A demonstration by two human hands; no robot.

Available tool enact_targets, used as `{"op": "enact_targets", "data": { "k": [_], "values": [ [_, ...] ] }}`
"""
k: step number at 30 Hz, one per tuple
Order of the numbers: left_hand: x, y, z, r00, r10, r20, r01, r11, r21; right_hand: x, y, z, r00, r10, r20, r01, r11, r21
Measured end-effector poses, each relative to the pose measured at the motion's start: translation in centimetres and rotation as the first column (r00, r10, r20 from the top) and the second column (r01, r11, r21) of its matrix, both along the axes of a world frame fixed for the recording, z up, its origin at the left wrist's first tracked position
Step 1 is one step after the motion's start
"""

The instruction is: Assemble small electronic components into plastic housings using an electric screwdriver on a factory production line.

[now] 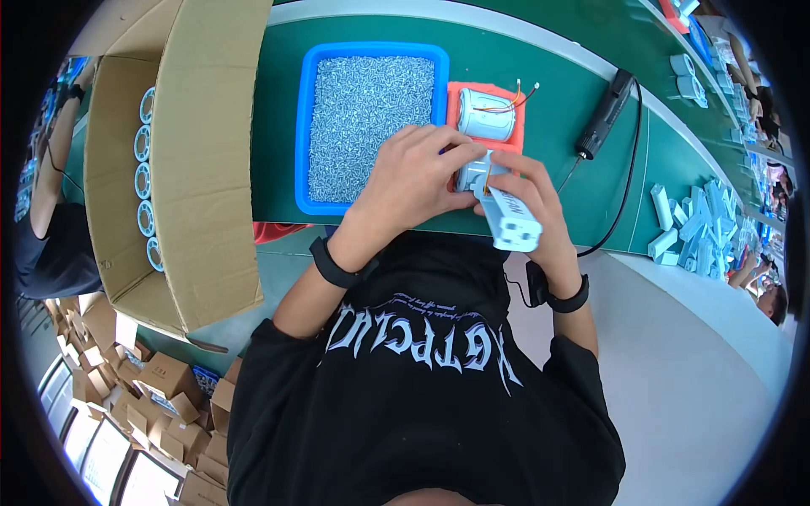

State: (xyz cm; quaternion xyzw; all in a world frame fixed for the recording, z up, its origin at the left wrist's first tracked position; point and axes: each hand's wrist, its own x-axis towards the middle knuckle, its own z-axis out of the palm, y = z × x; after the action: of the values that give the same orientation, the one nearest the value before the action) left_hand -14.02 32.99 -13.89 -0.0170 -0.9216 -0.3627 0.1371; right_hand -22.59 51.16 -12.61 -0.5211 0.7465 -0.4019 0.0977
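Note:
A pale blue-white plastic housing [474, 173] with a handle-like piece [513, 223] is held between my two hands near the table's front edge. My left hand [422, 169] closes its fingers and thumb around the rounded part. My right hand [538, 202] grips the handle-like piece, which tilts down toward me. Thin wires show at the joint between the two parts; my fingers hide most of that joint. Just beyond, a similar rounded housing [488, 115] with loose coloured wires lies in a red-orange foam holder [521, 135].
A blue tray [302, 126] full of small screws stands left of my hands. Farther left is an open cardboard box [215, 169] with several ring-ended parts. At right lie a corded black electric screwdriver [606, 116] and a pile of pale plastic pieces [696, 223]. Other people work at both sides.

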Motion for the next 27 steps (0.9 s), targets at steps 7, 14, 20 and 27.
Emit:
{"op": "enact_targets", "data": {
  "k": [7, 14, 20, 27],
  "values": [
    [-0.3, 0.2, -0.3, 0.995, 0.009, -0.096, -0.006, 0.999, 0.033, -0.6, -0.1, -0.5, 0.998, -0.058, -0.001, 0.058, 0.998, 0.003],
    [-1.1, -0.6, -0.4, 0.998, -0.05, 0.032, 0.049, 0.999, 0.018, -1.5, -1.1, 1.2, 0.957, -0.143, 0.251, 0.117, 0.986, 0.116],
    [-0.4, -0.1, -1.2, 0.998, 0.014, -0.055, -0.01, 0.998, 0.063, -2.0, -1.9, 2.6, 0.981, -0.111, 0.159, 0.058, 0.95, 0.307],
    [0.0, 1.1, -2.0, 0.996, 0.087, -0.037, -0.076, 0.97, 0.23, -1.8, -2.2, 3.5, 0.996, -0.086, -0.006, 0.083, 0.94, 0.331]
  ]
}}
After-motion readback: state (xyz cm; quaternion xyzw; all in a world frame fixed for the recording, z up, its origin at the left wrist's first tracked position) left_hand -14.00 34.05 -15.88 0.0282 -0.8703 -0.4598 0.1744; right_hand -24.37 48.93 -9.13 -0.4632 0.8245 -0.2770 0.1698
